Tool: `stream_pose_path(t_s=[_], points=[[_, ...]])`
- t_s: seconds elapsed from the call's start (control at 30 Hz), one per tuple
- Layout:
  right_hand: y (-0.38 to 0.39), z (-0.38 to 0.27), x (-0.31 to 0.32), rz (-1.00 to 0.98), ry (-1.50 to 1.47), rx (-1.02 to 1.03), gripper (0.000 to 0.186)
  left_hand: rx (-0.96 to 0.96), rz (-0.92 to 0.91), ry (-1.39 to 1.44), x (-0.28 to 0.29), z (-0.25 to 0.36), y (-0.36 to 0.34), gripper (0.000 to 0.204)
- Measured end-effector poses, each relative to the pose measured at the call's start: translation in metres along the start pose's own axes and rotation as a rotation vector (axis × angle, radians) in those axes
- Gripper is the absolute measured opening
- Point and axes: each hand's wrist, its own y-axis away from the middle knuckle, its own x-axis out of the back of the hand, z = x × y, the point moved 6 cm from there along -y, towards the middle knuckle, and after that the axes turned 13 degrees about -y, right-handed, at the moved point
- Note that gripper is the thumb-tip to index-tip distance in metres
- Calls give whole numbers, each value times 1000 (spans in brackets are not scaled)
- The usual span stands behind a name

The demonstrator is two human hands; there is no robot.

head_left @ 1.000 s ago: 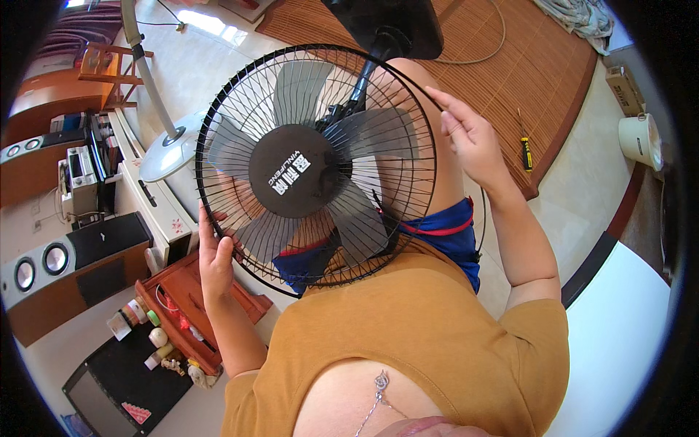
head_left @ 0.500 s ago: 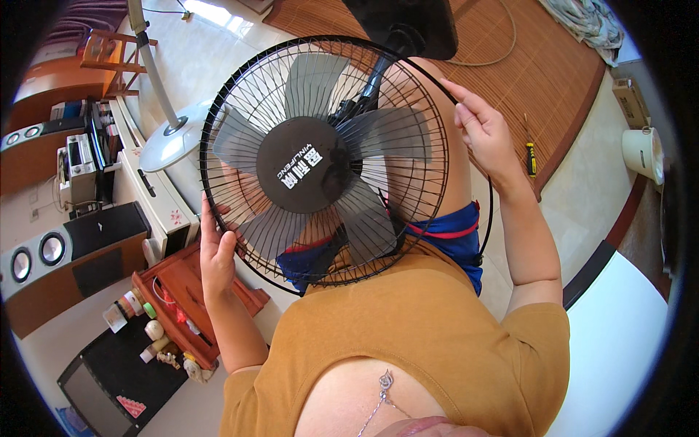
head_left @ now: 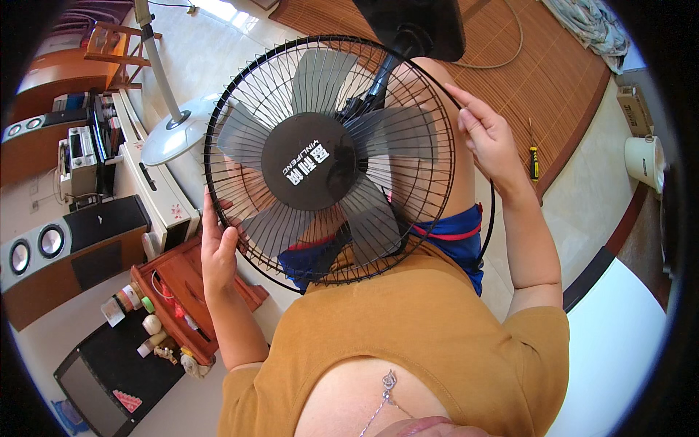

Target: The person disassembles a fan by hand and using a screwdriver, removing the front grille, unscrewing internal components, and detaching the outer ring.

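Note:
A black electric fan (head_left: 309, 162) rests face up across my lap, with dark translucent blades behind its round wire guard. A thin black band (head_left: 489, 218) loops around the guard's rim and stands away from it on the right and lower left. My right hand (head_left: 489, 135) pinches this band between thumb and fingers at the upper right. At the left rim, my left hand (head_left: 218, 240) grips the guard's edge, its thumb toward me and its fingertips partly behind the wires. The fan's stem and dark base (head_left: 422, 29) point away from me.
A yellow-and-black screwdriver (head_left: 534, 162) lies by the brown mat (head_left: 561, 95) at right. White stand base (head_left: 175, 138) is at left, near a speaker (head_left: 73, 247) and a red-brown wooden stool (head_left: 175, 284). A pale bucket (head_left: 644, 162) stands far right.
The fan has shifted very slightly right in the picture. Both hands keep their places on the guard and the band.

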Motion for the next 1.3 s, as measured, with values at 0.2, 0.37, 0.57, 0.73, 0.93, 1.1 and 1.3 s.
stream_pose_path(t_s=[0.2,0.37,0.57,0.73,0.93,1.1,1.3], points=[[10,-3,-4,-112,79,-65,38,-21,0,22,-5,4,0,82],[23,-4,-14,-98,158,132,40,-49,47,-61,-3,-6,4,78],[37,-21,-18,-58,559,340,42,19,160,-11,-13,-7,9,69],[37,-19,-14,-19,464,287,42,27,183,10,-14,-5,9,68],[51,-21,-19,-52,563,228,43,19,205,61,-12,-15,12,65],[76,-21,-27,-59,486,134,45,-2,227,201,-15,-28,11,63],[61,-17,-17,-55,312,102,44,-29,232,101,-13,-24,10,57]])
